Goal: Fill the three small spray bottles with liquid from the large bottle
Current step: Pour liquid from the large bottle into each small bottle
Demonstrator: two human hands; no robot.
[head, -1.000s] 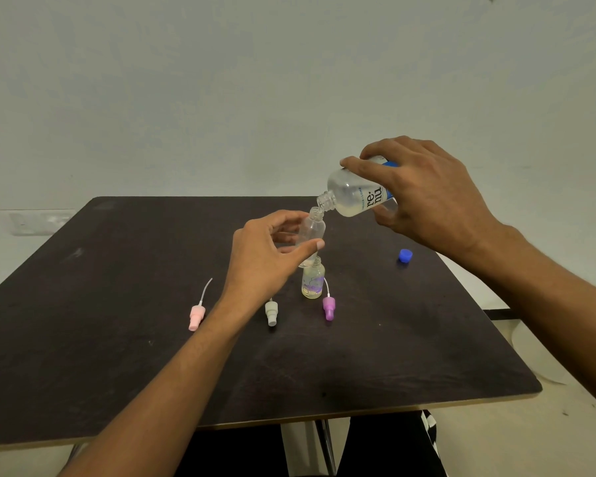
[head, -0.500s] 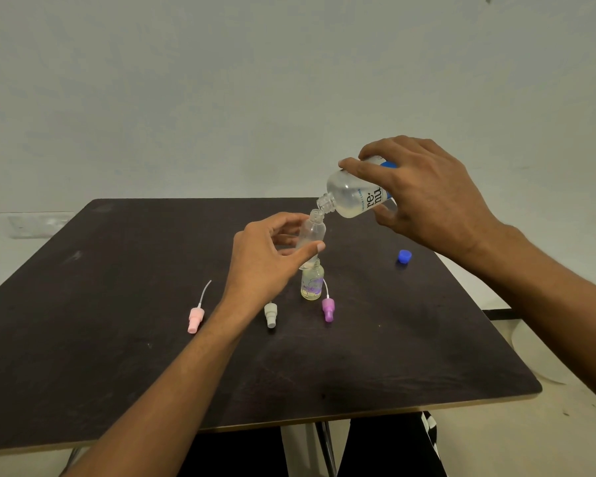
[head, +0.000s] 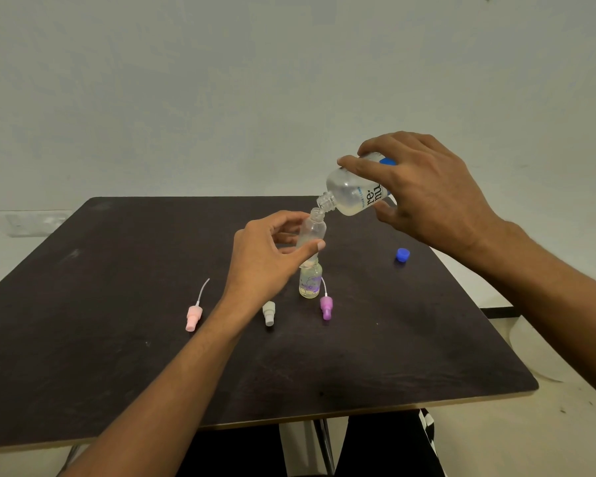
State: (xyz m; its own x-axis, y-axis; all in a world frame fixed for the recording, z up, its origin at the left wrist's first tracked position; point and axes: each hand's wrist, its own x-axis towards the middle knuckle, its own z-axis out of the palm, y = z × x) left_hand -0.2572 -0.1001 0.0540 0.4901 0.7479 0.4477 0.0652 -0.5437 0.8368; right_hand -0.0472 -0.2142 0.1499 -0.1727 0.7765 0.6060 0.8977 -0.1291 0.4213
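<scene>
My right hand (head: 424,191) grips the large clear bottle (head: 353,197), tilted with its open neck down to the left. Its mouth touches the mouth of a small clear spray bottle (head: 312,232) that my left hand (head: 265,256) holds above the table between thumb and fingers. A second small bottle (head: 309,282) with pale yellow liquid and a purple print stands on the table just below it. A third small bottle is not visible.
On the dark table (head: 117,356) lie three spray tops: pink (head: 194,313), white (head: 269,313) and purple (head: 326,306). The large bottle's blue cap (head: 402,254) sits at the right. The table's front edge is near me; a wall stands behind.
The large bottle's neck has come down onto the small bottle's mouth. Both hands have otherwise stayed in place.
</scene>
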